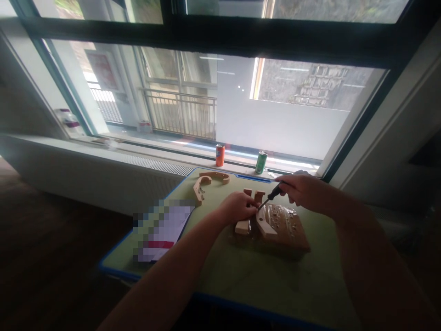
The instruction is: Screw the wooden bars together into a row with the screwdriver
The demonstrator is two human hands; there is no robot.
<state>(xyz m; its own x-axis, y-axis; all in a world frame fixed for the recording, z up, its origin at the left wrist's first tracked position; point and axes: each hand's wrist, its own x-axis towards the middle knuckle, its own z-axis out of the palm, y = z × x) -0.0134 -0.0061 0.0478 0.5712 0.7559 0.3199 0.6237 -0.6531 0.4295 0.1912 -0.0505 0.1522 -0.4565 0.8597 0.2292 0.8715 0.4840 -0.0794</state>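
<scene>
Held in my right hand point(299, 187) is a screwdriver point(274, 191) with a dark handle, its shaft slanting down to the left. The tip meets the upper end of a pale, angled wooden piece point(265, 223) with holes in it. My left hand point(239, 206) is closed beside that tip, fingertips together; what they pinch, if anything, is hidden. Beneath lies a brown board point(296, 232) under shiny clear plastic, with several small bits on it, perhaps screws. Another wooden piece point(243, 227) lies below my left hand, and a curved one point(259, 196) shows behind the screwdriver tip.
Two more curved wooden parts, one point(198, 188) in front of the other point(215, 175), rest at the table's far left. A clipboard with paper point(172, 225) lies on the green table point(220, 276). On the windowsill stand an orange can point(219, 156) and a green can point(261, 162).
</scene>
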